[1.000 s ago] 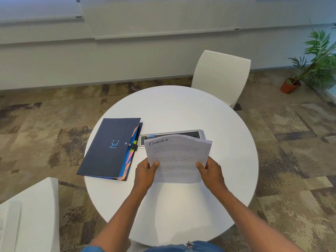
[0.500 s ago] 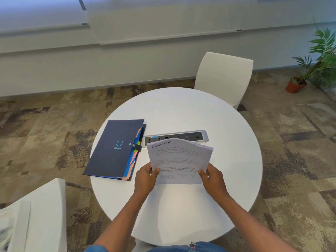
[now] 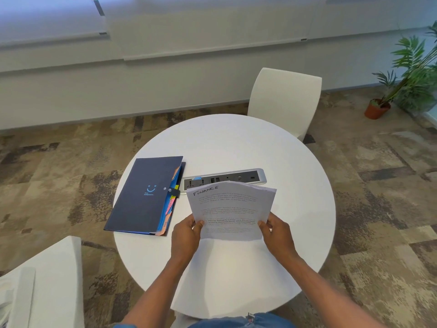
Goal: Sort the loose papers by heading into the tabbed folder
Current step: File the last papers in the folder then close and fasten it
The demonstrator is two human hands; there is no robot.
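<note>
I have the stack of papers (image 3: 230, 210) raised off the table (image 3: 295, 209), my left hand (image 3: 185, 235) pinching its lower left edge and my right hand (image 3: 276, 233) its lower right, so each grip is clamped on the sheets and the top page faces me; its handwritten heading reads FINANCE. The tabbed folder (image 3: 144, 195) lies closed and strapped on the table just left of the papers, coloured tabs poking out toward me, so I judge it must be opened before filing.
</note>
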